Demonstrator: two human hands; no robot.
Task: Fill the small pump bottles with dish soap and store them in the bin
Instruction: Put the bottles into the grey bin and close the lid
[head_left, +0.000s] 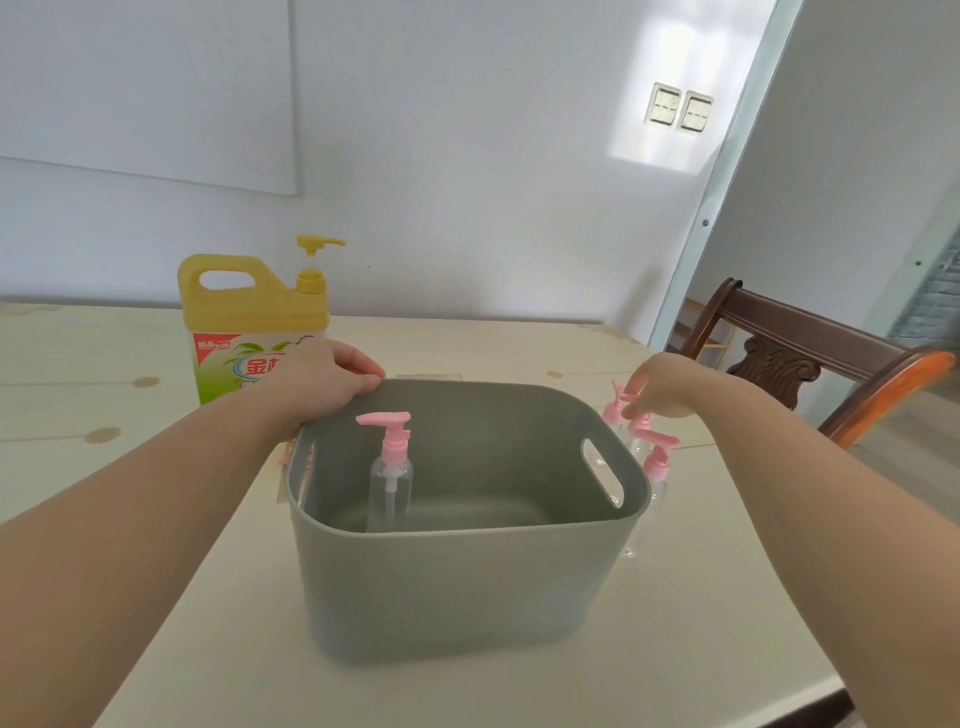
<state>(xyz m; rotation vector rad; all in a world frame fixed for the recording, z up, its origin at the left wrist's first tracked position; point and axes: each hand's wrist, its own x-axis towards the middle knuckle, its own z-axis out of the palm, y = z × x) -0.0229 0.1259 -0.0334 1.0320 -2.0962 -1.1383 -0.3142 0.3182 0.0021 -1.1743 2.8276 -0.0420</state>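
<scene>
A grey plastic bin (467, 587) stands in the middle of the table. One clear small pump bottle (390, 483) with a pink pump stands upright inside it, at the left. My left hand (322, 382) grips the bin's far left rim. Right of the bin stand three more clear bottles with pink pumps (655, 460), partly hidden behind the bin's wall. My right hand (660, 387) reaches over them and pinches the pink pump head of one of the far ones. A big yellow dish soap jug (249, 322) with a yellow pump stands behind the bin at the left.
The pale table (130, 467) runs to a white wall at the back. A dark wooden chair (810, 364) stands off the table's right side. The table's near right edge (810, 696) is close to the bin.
</scene>
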